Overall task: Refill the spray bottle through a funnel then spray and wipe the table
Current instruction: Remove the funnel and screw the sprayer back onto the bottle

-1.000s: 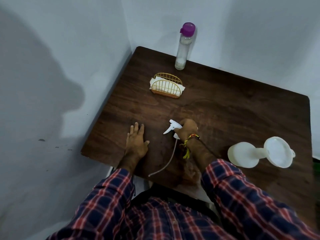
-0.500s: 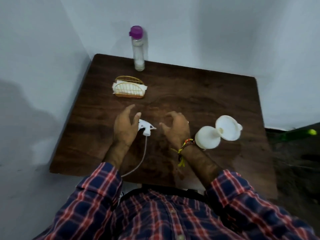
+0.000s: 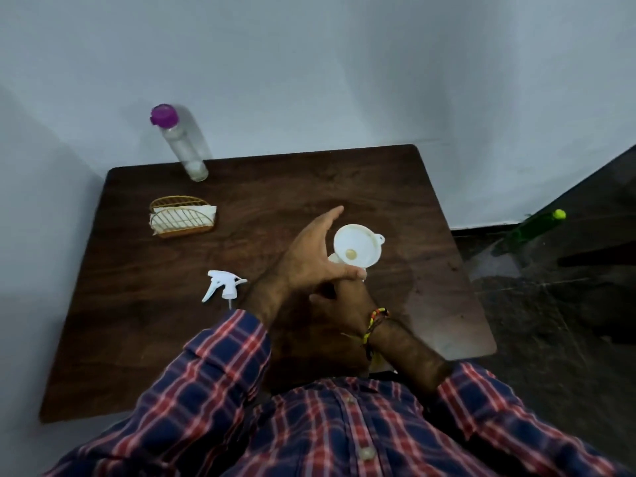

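Observation:
The white funnel (image 3: 358,251) sits in the neck of the white spray bottle (image 3: 333,259), which is mostly hidden behind my hands at the table's middle right. My right hand (image 3: 346,302), with a beaded wristband, is wrapped around the bottle's body from below. My left hand (image 3: 308,259) reaches across over it, fingers stretched out and apart, thumb against the bottle beside the funnel. The white trigger spray head (image 3: 223,288) with its dip tube lies loose on the dark wooden table (image 3: 144,332), left of my hands.
A clear bottle with a purple cap (image 3: 182,146) stands at the table's back left by the wall. In front of it is a gold wire holder with white napkins (image 3: 182,217). A green bottle (image 3: 533,228) stands on the dark floor to the right.
My right hand let go of the spray head, which now lies on the table. Both hands moved right to the bottle with the funnel. The camera view swung right.

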Available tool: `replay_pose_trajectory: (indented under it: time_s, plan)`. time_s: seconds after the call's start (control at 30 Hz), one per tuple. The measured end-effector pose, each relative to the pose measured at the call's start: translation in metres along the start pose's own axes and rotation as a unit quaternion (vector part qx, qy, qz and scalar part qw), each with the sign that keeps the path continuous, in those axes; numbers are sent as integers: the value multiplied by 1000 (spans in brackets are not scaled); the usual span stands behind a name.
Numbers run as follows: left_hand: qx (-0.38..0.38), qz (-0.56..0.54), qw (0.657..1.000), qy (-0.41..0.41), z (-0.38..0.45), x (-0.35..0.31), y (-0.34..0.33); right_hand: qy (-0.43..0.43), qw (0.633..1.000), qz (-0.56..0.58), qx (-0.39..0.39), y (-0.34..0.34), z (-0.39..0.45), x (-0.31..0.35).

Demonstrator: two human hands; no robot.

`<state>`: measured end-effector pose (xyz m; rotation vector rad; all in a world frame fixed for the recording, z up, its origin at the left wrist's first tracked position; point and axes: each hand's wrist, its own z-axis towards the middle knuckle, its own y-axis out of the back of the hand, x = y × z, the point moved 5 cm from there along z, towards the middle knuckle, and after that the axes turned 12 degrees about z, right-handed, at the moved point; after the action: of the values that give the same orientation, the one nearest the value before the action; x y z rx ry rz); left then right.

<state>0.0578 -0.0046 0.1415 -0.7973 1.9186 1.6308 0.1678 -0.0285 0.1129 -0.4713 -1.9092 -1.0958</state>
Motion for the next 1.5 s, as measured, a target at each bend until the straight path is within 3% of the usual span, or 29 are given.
replay_pose_trajectory:
  time_s: [0.17,0.33,0.57,0.97,1.3,1.5]
  plan:
    - [-9,62,998,11,10,-11,-24,-41,998,-10,44,11,-6,-36]
    - [-71,94,993,21,10,-15,-28,-77,996,-18,28,28,-10,-57]
    - [-146,25,989,-17,-4,-37,-5,-53,999,6,6,35,-11,-58]
    - [-237,-72,968,30,-23,-16,36,-19,999,42,-27,22,-5,-35]
    - [-248,-87,963,63,-13,44,53,-29,999,15,41,-18,14,-25]
    - [-262,-92,959,61,13,84,71,-41,993,-58,97,-63,58,-17]
